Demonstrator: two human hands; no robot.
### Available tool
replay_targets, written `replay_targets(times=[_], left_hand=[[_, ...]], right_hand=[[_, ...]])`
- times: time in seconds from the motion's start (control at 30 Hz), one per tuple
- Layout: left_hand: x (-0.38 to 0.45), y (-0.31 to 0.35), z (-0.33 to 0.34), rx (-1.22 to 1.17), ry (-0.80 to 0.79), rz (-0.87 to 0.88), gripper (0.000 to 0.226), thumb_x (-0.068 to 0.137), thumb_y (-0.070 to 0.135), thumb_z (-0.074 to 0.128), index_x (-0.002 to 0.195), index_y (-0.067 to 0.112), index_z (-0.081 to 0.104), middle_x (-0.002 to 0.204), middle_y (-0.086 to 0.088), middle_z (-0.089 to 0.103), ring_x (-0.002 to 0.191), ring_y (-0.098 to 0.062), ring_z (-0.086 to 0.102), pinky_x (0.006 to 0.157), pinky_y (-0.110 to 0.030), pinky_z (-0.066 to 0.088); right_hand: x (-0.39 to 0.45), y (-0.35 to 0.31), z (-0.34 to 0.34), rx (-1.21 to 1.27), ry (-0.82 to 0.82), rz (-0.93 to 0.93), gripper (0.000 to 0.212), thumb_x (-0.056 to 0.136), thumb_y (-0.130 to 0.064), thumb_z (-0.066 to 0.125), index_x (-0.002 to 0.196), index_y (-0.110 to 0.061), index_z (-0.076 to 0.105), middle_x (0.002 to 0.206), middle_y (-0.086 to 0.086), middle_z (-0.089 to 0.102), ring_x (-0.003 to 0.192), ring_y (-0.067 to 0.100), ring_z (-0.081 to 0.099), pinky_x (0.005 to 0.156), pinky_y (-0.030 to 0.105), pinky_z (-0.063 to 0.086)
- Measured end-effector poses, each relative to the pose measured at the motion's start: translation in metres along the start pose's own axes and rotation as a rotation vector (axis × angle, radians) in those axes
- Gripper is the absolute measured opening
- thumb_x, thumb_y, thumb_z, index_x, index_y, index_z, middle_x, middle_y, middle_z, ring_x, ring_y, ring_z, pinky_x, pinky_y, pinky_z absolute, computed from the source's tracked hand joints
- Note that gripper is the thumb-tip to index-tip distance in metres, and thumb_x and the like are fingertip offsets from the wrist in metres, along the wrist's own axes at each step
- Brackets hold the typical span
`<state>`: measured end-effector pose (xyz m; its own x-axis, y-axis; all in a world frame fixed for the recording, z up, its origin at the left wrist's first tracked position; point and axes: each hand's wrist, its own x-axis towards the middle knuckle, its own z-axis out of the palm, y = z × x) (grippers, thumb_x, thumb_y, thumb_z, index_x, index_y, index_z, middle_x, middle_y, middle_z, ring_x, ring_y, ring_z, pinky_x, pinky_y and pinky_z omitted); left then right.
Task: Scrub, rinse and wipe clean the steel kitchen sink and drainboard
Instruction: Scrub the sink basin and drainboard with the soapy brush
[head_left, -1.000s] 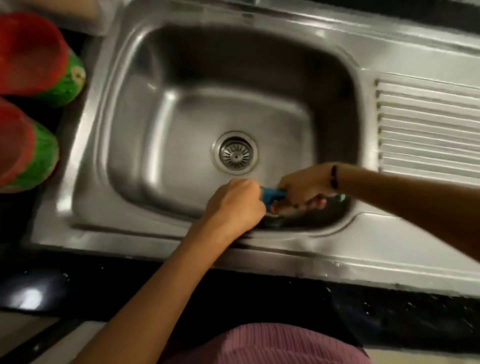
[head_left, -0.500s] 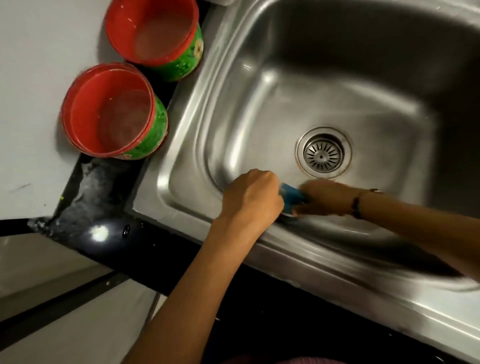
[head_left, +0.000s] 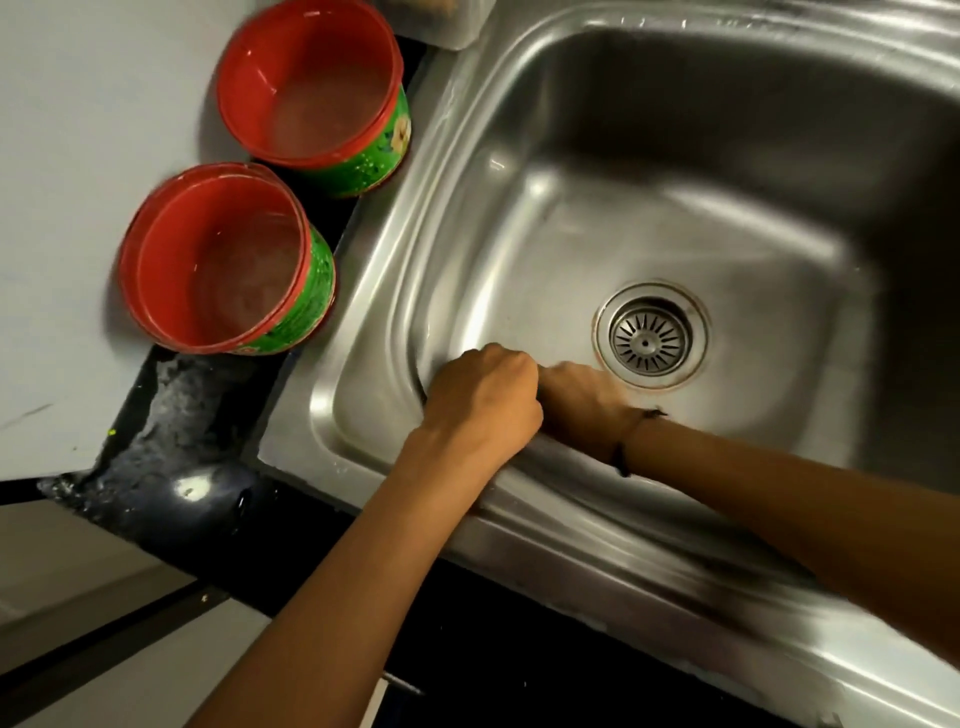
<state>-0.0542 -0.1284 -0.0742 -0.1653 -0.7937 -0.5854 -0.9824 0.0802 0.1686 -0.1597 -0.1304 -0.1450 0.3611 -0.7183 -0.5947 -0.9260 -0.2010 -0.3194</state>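
Note:
The steel sink (head_left: 374, 312) fills the right of the view, with its round drain strainer (head_left: 652, 340) on the basin floor. My left hand (head_left: 483, 400) is a closed fist at the basin's near left corner. My right hand (head_left: 582, 402), blurred and wearing a dark wrist band, lies against it just left of the drain, low on the near wall. The blue scrubber that both hands held a moment ago is hidden between and under them. The drainboard is out of view.
Two red tubs with green sides (head_left: 218, 260) (head_left: 311, 83) stand open on the black counter (head_left: 176, 467) left of the sink, close to its rim. A pale container (head_left: 441, 26) sits at the sink's far left corner. A white wall borders the left.
Both hands have slid left together along the near wall, from right of the drain to the near left corner. The blue scrubber, visible between them before, is now covered.

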Motion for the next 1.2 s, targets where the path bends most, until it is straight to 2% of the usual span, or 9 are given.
replay_targets(times=[0.1,0.2,0.33,0.5,0.6,0.73,0.83,1.03,1.2], left_hand=[[0.011,0.000,-0.007,-0.013,0.066,-0.048,0.030,0.092,0.010,0.042,0.121,0.006,0.053,0.123,-0.011,0.052,0.111,-0.025,0.052,0.081,-0.029,0.039],[0.016,-0.005,-0.009,-0.031,0.108,-0.045,0.023,0.091,0.010,0.043,0.109,0.003,0.054,0.117,-0.012,0.053,0.106,-0.026,0.052,0.073,-0.027,0.033],[0.020,-0.008,-0.007,-0.015,0.073,0.021,0.017,0.090,0.011,0.046,0.102,0.003,0.053,0.112,-0.012,0.053,0.101,-0.027,0.053,0.070,-0.027,0.032],[0.038,-0.011,-0.002,-0.056,0.065,0.046,0.031,0.091,0.014,0.045,0.119,0.004,0.050,0.124,-0.011,0.049,0.114,-0.027,0.049,0.081,-0.029,0.037],[0.047,-0.015,-0.006,-0.054,0.153,0.049,0.042,0.089,0.012,0.044,0.129,0.001,0.043,0.134,-0.013,0.043,0.126,-0.027,0.038,0.102,-0.029,0.030],[0.054,-0.009,-0.012,-0.112,0.145,0.065,0.038,0.087,0.005,0.043,0.125,0.000,0.044,0.132,-0.013,0.043,0.123,-0.025,0.039,0.096,-0.026,0.031],[0.061,0.000,-0.014,-0.107,0.112,0.098,0.039,0.089,0.008,0.044,0.127,0.000,0.044,0.132,-0.013,0.043,0.123,-0.025,0.039,0.098,-0.026,0.030],[0.058,0.010,-0.003,-0.063,-0.074,0.178,0.027,0.091,0.013,0.046,0.114,0.002,0.054,0.124,-0.013,0.049,0.115,-0.026,0.046,0.093,-0.031,0.039],[0.051,0.019,0.012,0.001,-0.179,0.171,0.034,0.090,0.011,0.045,0.121,0.003,0.053,0.129,-0.014,0.048,0.119,-0.029,0.045,0.095,-0.034,0.040]], right_hand=[[0.028,-0.015,-0.012,0.054,0.097,0.023,0.030,0.096,-0.019,0.039,0.123,-0.009,0.048,0.116,0.015,0.058,0.105,0.034,0.057,0.077,0.037,0.043],[0.022,-0.015,-0.002,0.085,0.127,0.050,0.024,0.096,-0.020,0.040,0.113,-0.007,0.051,0.108,0.016,0.060,0.098,0.035,0.058,0.072,0.035,0.041],[-0.018,0.002,0.021,-0.042,0.069,0.044,0.036,0.095,-0.039,0.046,0.122,-0.015,0.047,0.109,0.010,0.062,0.098,0.031,0.059,0.066,0.032,0.036],[0.014,0.007,-0.002,-0.071,0.170,0.112,0.037,0.097,-0.038,0.039,0.124,-0.012,0.041,0.090,0.006,0.059,0.085,0.030,0.058,0.062,0.032,0.033],[0.082,0.021,-0.045,0.149,0.337,0.289,0.040,0.093,-0.040,0.047,0.120,-0.011,0.047,0.114,0.015,0.058,0.103,0.035,0.056,0.073,0.037,0.040],[0.116,0.069,-0.090,0.153,0.450,0.427,0.042,0.092,-0.039,0.051,0.123,-0.011,0.049,0.120,0.017,0.057,0.105,0.034,0.056,0.081,0.039,0.044],[0.097,0.053,-0.064,0.170,0.401,0.369,0.040,0.093,-0.039,0.050,0.121,-0.011,0.048,0.116,0.015,0.059,0.102,0.034,0.057,0.073,0.037,0.041],[-0.041,0.049,0.014,0.000,0.044,0.316,0.040,0.096,-0.045,0.041,0.128,-0.021,0.036,0.112,0.004,0.060,0.095,0.023,0.060,0.065,0.029,0.034],[0.014,0.071,-0.006,0.136,0.254,0.451,0.040,0.094,-0.042,0.047,0.120,-0.012,0.047,0.104,0.008,0.061,0.084,0.025,0.056,0.064,0.031,0.039]])
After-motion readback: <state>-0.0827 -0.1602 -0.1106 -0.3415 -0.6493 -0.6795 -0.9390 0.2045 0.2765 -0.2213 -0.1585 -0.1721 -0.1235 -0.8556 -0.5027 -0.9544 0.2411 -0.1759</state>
